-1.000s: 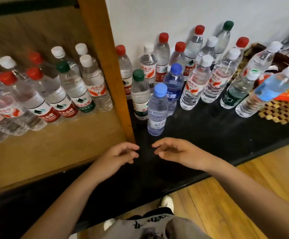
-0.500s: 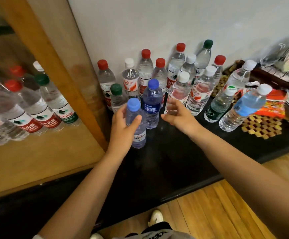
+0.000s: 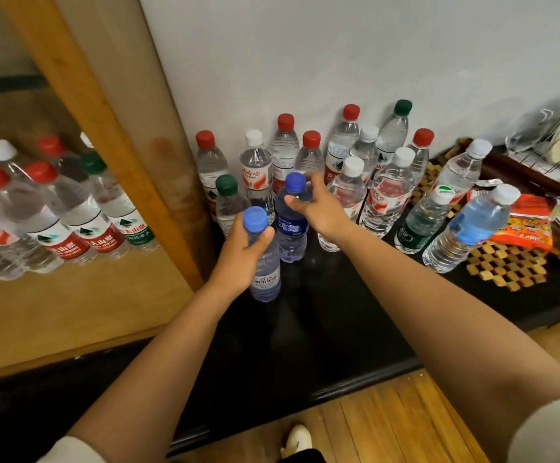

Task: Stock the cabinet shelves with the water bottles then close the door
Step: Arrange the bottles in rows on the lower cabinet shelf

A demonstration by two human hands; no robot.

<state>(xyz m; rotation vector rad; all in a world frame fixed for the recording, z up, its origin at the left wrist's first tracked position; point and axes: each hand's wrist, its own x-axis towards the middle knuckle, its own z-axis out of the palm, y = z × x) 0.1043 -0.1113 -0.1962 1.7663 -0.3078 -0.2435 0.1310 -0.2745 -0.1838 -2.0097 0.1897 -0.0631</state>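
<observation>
Both hands gripping bottles — crowded counter

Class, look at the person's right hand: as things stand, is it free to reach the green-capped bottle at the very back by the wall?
Probably not yet. The right hand already grips the dark blue bottle, and the green-capped bottle stands at the wall behind rows of white-capped bottles, so reaching over risks knocking them.
</observation>
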